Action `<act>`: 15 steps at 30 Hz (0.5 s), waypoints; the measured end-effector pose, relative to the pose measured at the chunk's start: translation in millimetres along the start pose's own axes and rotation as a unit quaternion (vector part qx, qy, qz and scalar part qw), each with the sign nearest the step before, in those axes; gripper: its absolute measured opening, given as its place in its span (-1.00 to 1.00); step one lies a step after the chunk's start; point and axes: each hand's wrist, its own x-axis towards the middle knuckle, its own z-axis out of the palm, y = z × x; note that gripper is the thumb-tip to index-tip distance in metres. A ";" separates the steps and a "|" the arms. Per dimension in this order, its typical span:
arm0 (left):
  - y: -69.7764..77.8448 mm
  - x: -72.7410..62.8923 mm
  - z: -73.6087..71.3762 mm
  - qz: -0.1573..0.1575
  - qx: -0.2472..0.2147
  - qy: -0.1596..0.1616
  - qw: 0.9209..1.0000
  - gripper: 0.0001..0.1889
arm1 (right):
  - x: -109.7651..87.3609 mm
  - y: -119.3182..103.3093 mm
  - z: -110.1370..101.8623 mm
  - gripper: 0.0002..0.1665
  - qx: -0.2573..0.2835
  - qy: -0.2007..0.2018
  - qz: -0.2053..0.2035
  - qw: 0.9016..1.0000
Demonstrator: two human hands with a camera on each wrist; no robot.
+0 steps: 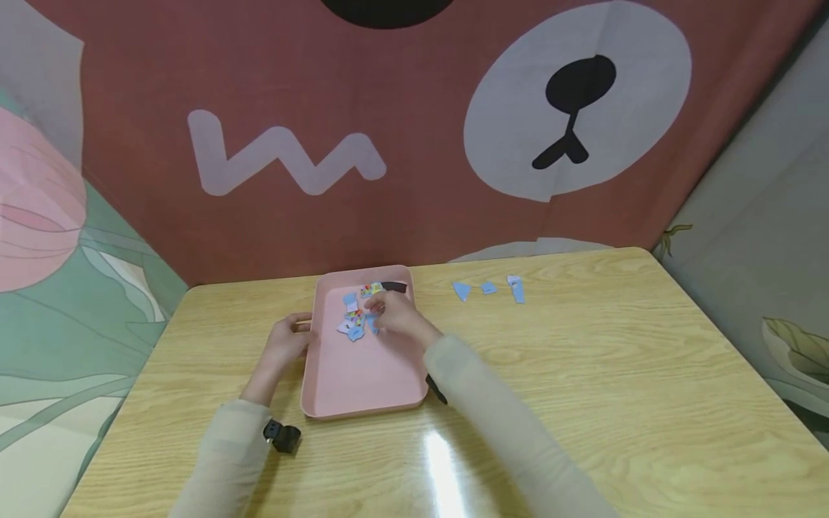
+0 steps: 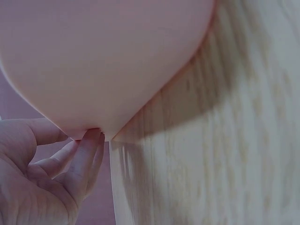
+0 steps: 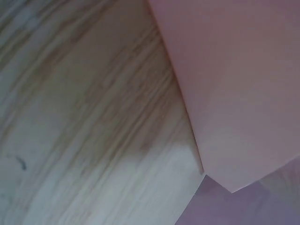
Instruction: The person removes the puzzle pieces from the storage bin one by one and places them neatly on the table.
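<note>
Two hands are at a pink tray (image 1: 363, 381), which stands left of the middle of the tabletop (image 1: 615, 360), one short end by the far edge. Leftmost, the left hand (image 1: 289, 339) has its fingertips against the tray's outer left wall. In the left wrist view one digit slips out of sight behind the rim, so whether it pinches the wall I cannot tell.

Inside, toward the tray's far left corner, a cluster of small cut pieces (image 1: 355, 333), light blue, whitish and multicoloured, lies close together; whether their edges join is too small to make out. A multicoloured piece (image 1: 372, 289) sits above them along the far edge, with a dark strip (image 1: 393, 287) beside it in the far right corner.

The right hand (image 1: 395, 314) reaches over the right edge, fingers bent and close together above a light blue piece (image 1: 372, 325); whether it has hold of anything I cannot tell.

Farther right, three light blue pieces (image 1: 488, 288) lie apart near the tabletop's far edge. The work looks partway along: one group is gathered, while these three remain outside.
</note>
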 end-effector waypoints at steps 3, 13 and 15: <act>-0.3 0.3 -0.1 -0.001 0.000 -0.003 1.000 -0.46 | 0.5 0.3 1.1 -0.56 -0.003 0.007 -0.002 1.000; -0.2 0.7 -0.3 -0.002 0.005 -0.002 1.000 -0.46 | 0.0 1.5 1.7 -0.54 -0.037 0.015 0.022 0.999; -0.2 1.0 0.1 -0.004 0.006 -0.002 1.000 -0.46 | 0.4 2.0 2.4 -0.52 -0.053 0.012 0.023 0.998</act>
